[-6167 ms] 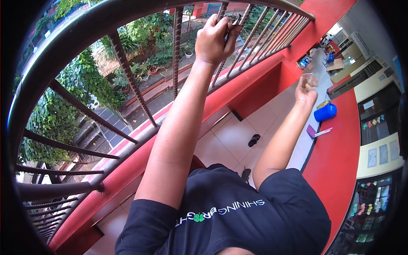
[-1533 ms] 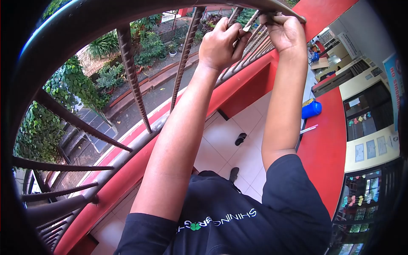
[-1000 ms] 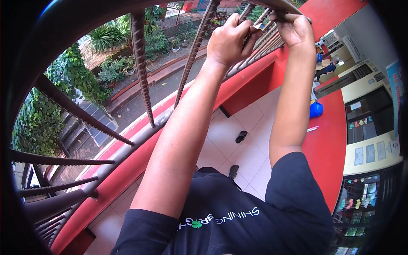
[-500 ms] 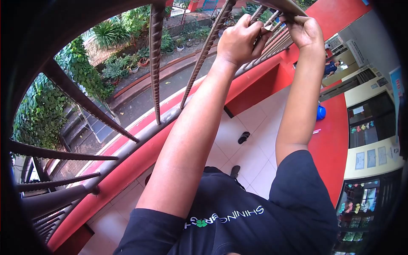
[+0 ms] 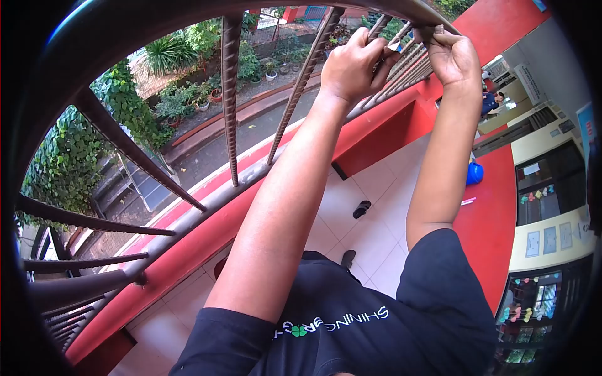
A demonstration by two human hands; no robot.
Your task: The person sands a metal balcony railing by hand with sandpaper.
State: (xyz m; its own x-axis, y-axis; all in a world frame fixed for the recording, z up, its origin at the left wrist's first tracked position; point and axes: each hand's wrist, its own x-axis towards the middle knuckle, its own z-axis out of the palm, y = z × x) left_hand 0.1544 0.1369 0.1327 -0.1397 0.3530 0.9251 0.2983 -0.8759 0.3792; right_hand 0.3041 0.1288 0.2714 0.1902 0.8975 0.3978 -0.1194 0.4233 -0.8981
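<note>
My left hand [image 5: 352,67] is closed at the upper part of the twisted metal bars [image 5: 304,81], with a small pale folded piece [image 5: 394,46] showing at its fingertips. Its fingers partly hide the bar beside it. Farther right, my right hand [image 5: 453,57] is raised to the underside of the dark top rail [image 5: 414,11]. Its fingers are bent around a small greyish-brown piece [image 5: 427,32] held against the rail. What these pieces are made of is too small to tell.
A lower rail [image 5: 219,199] runs along a red ledge [image 5: 188,257]. Beyond the bars are potted plants [image 5: 175,103] and a walkway. Dark slippers [image 5: 361,208] lie on the tiled floor [image 5: 382,232]. A blue object [image 5: 475,173] sits on the red surface at right; a person [image 5: 491,102] is farther off.
The view has shifted slightly, so the top rail shows lower and larger. Both hands stay at the railing, with only small movement.
</note>
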